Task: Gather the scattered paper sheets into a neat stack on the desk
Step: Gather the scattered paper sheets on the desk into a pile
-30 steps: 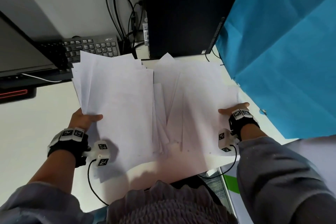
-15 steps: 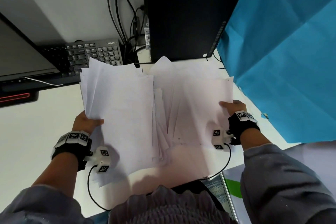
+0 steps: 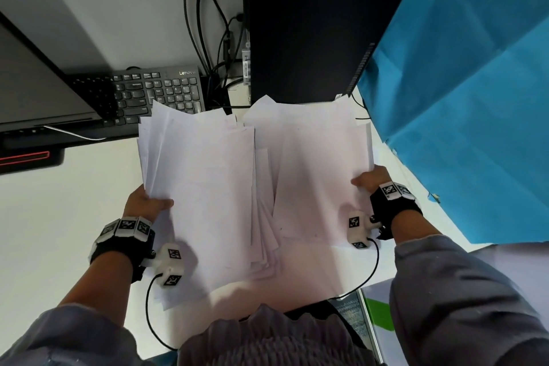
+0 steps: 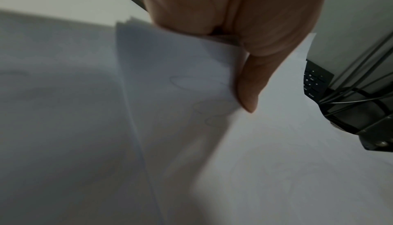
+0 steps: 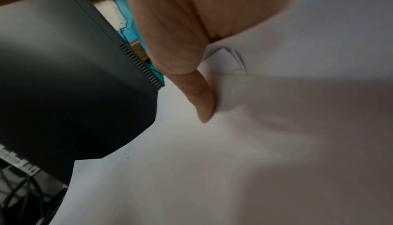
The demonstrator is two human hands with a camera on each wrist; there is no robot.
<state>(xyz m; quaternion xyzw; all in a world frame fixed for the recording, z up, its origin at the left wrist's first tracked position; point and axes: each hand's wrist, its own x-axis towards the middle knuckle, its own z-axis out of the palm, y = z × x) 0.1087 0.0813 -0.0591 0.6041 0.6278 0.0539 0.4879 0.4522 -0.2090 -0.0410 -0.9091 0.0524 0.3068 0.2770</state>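
A tall black computer tower [image 3: 315, 24] stands against the grey wall [image 3: 104, 9], with black cables [image 3: 205, 27] left of it and blue cloth [image 3: 469, 92] right.

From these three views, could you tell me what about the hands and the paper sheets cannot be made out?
- Left hand: head view, fingers hidden under the left bundle; only the thumb shows on top.
- Right hand: same, fingers hidden beneath the right bundle.
- Sheet count: overlapping edges, too many to tell.
- Faint pencil marks on the paper: blurred in both wrist views.
- Keyboard: its left part is hidden behind the monitor.
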